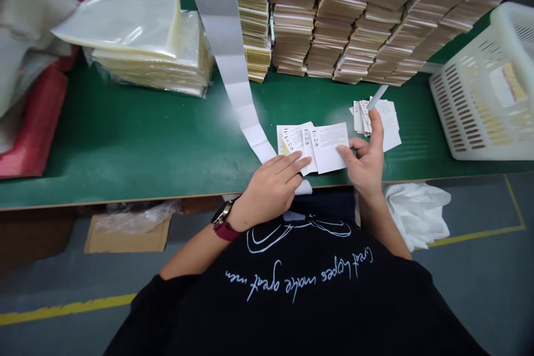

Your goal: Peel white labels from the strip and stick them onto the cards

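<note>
My left hand [273, 186] lies with its fingers stretched out over the lower left part of a row of overlapping white printed cards [297, 136]. A white printed card [330, 147] at the right end of this row is pinched at its right edge by the thumb and fingers of my right hand [367, 158]. On the raised index fingertip of that hand sticks a small pale label [377, 97]. Just beyond it lies a loose pile of similar cards [390, 122]. A long white label strip [233, 78] runs down to my left hand, where its lower end is hidden.
Tall stacks of cards [329, 28] line the back of the green table [146, 144]. Clear plastic bags [125, 25] lie at the left, near red material [33, 117]. A white basket [479, 83] stands at the right. White plastic [417, 211] hangs below the front edge.
</note>
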`<action>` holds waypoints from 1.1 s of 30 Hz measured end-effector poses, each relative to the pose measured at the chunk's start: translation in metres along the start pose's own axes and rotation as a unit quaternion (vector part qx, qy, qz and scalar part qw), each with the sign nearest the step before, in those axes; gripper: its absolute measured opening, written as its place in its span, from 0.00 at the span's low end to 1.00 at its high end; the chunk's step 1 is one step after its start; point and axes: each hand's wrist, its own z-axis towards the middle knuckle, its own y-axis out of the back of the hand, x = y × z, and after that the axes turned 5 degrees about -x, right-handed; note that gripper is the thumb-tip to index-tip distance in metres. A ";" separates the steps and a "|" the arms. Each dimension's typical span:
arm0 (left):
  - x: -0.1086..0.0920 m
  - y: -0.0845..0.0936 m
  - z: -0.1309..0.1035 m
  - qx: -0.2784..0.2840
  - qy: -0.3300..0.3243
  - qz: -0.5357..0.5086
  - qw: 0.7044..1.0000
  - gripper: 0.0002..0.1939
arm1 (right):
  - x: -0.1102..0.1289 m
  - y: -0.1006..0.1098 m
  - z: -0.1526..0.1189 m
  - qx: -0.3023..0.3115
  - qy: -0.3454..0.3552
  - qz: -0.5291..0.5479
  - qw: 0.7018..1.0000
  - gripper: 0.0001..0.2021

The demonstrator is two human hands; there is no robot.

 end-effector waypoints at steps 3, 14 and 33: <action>-0.001 -0.001 0.001 -0.004 -0.003 0.002 1.000 0.11 | -0.008 0.011 -0.002 -0.044 0.012 -0.053 0.998 0.41; -0.004 -0.004 0.007 -0.012 -0.029 0.023 0.999 0.08 | -0.006 0.044 -0.010 -0.166 0.056 -0.215 0.961 0.07; -0.003 -0.008 0.010 -0.023 -0.019 0.008 1.000 0.08 | 0.017 -0.010 0.005 0.020 -0.152 0.053 0.987 0.05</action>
